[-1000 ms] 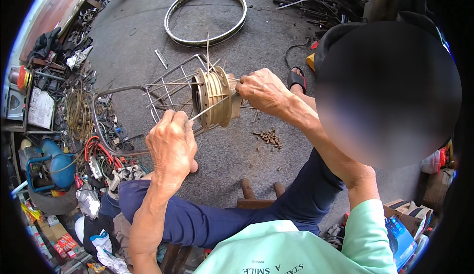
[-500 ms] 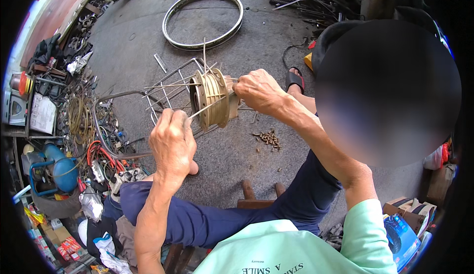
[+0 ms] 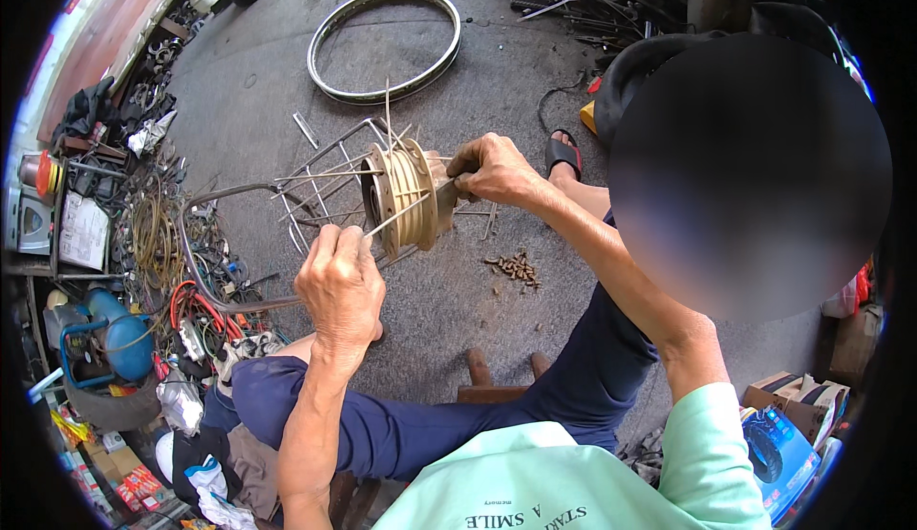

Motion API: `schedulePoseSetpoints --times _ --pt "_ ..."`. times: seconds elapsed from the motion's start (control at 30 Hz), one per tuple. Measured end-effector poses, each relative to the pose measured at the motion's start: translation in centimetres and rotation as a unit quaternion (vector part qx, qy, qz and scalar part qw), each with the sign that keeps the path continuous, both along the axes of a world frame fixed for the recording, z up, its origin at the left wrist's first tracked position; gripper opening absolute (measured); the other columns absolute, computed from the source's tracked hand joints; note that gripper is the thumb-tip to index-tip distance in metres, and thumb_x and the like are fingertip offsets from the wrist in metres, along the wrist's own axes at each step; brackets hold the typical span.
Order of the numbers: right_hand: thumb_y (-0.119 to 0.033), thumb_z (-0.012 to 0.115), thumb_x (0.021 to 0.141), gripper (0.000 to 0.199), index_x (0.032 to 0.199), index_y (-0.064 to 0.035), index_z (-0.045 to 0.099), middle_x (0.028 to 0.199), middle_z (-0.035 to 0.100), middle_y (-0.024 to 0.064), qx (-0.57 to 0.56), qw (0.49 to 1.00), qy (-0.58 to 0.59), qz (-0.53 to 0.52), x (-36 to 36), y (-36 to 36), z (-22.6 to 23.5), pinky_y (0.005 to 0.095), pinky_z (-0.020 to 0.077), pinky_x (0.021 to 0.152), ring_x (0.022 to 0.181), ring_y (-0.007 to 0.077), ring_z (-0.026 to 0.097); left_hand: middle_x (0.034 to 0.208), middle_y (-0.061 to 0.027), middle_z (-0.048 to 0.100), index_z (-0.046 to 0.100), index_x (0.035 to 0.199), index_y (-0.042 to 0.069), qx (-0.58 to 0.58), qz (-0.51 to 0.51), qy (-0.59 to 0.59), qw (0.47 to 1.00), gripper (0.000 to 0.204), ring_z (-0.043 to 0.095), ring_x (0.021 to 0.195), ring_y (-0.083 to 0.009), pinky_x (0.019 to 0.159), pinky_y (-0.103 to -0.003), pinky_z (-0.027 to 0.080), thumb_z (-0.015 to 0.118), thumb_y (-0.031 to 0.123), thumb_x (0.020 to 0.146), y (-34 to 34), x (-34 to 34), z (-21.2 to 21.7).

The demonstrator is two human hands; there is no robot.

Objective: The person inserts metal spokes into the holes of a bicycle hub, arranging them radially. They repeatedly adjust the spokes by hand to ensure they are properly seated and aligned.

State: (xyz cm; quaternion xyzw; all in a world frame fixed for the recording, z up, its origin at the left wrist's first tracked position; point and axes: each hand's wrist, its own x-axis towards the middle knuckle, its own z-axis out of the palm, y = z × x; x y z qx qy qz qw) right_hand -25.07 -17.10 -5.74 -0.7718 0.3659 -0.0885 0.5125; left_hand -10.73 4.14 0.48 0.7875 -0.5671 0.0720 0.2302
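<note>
A tan metal wheel hub (image 3: 409, 196) with several loose spokes through its flanges is held up in front of me, its axis roughly sideways. My left hand (image 3: 341, 286) is closed, pinching the near end of a spoke (image 3: 397, 217) that slants up to the hub. On the hub's right side my right hand (image 3: 497, 171) is closed, with bent fingers and thumb gripping its edge; what lies under the fingertips is partly hidden. Other spokes stick out to the left, and one thin spoke (image 3: 388, 105) points up.
Behind the hub lies a wire rack (image 3: 315, 172) with a bent tube. A bare wheel rim (image 3: 453, 48) lies farther off. Small brass-coloured spoke nipples (image 3: 516, 270) are piled on the floor. Clutter with cables (image 3: 158, 234) lines the left; a blue box (image 3: 778, 463) stands at lower right.
My left hand has shifted slightly right and down with the spoke. The right hand's fingers have moved on the hub's right side, with the thumb now showing. The hub stays held up.
</note>
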Motion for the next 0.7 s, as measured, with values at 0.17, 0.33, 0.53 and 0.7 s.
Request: schedulePoseSetpoints --times 0.17,0.33,0.53,0.7 --pt "0.001 0.071 0.080 0.026 0.105 0.0044 0.073 0.093 0.075 0.0149 0.053 0.998 0.019 0.006 -0.4 -0.1 -0.1 0.0308 0.0618 0.072 0.078 0.0185 0.074 0.080 -0.0116 0.058 0.062 0.086 0.003 0.020 -0.003 0.013 1.000 0.007 0.064 0.072 -0.0329 0.059 -0.044 0.049 0.068 0.007 0.087 0.0 -0.8 0.0" --pt "-0.002 0.075 0.081 0.025 0.104 0.0090 0.071 0.091 0.074 0.0172 0.176 0.983 -0.042 -0.026 -0.7 -0.7 -0.8 0.0318 0.0630 0.071 0.078 0.0215 0.074 0.079 -0.0124 0.060 0.062 0.086 0.004 0.004 0.003 0.036 0.999 0.009 0.064 0.067 -0.0355 0.060 -0.045 0.049 0.067 0.010 0.089 -0.1 -0.6 -0.1" --pt "-0.004 0.079 0.080 0.032 0.105 0.0109 0.067 0.094 0.072 0.0184 0.287 0.951 -0.103 -0.057 -1.0 -0.9 -1.9 0.0327 0.0647 0.072 0.079 0.0240 0.074 0.080 -0.0127 0.060 0.060 0.085 0.004 0.026 0.003 0.026 0.999 0.010 0.064 0.071 -0.0353 0.062 -0.045 0.049 0.066 0.011 0.090 -0.2 -0.1 -0.3" --pt "-0.003 0.078 0.080 0.031 0.106 0.0106 0.067 0.094 0.071 0.0196 0.295 0.949 -0.083 -0.067 -0.7 -1.2 -1.8 0.0323 0.0653 0.071 0.079 0.0241 0.074 0.081 -0.0119 0.060 0.060 0.086 0.003 -0.011 0.014 0.073 0.997 0.009 0.063 0.072 -0.0351 0.063 -0.045 0.049 0.065 0.009 0.090 -0.2 -0.6 -0.5"
